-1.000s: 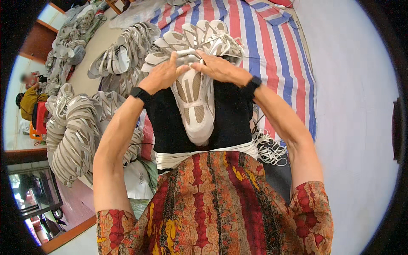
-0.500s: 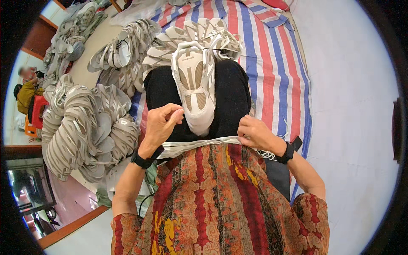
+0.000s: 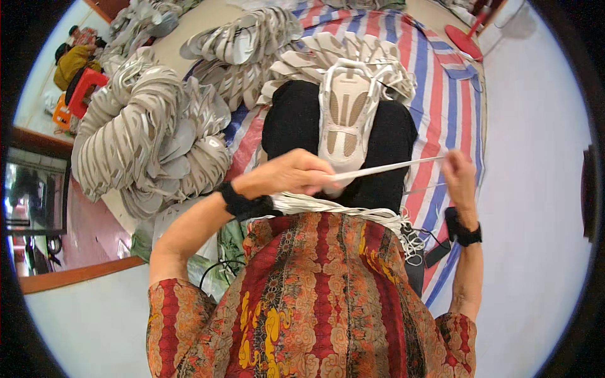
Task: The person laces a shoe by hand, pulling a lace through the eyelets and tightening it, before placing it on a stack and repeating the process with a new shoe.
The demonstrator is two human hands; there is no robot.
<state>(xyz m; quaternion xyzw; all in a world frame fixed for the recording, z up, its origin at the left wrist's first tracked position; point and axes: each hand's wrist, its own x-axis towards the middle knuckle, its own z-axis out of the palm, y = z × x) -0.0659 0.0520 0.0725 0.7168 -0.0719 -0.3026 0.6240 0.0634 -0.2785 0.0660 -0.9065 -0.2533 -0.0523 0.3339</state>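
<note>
A cream and tan shoe upper (image 3: 344, 129) lies lengthwise between my black-trousered knees, its toe end toward me. A white shoelace (image 3: 392, 168) is stretched taut across that toe end. My left hand (image 3: 296, 173) is closed on one end of the lace, just at the near tip of the shoe upper. Out to the right, past my knee, my right hand (image 3: 460, 175) pinches the other end and is slightly smeared by motion. A bundle of white shoelaces (image 3: 334, 205) lies across my lap, with loose ends tangled at its right.
More shoe uppers (image 3: 129, 126) are heaped on the left, with further piles beyond my knees. A striped red, white and blue sheet (image 3: 441, 107) covers the floor. By my right side lies a dark phone-like object (image 3: 437, 253) with a cable. A red stool (image 3: 85, 91) stands near a seated person.
A shoelace has been drawn out and stretched between my hands. My right hand has moved right and away from the lap, my left hand over to the shoe's tip. The view has shifted.
</note>
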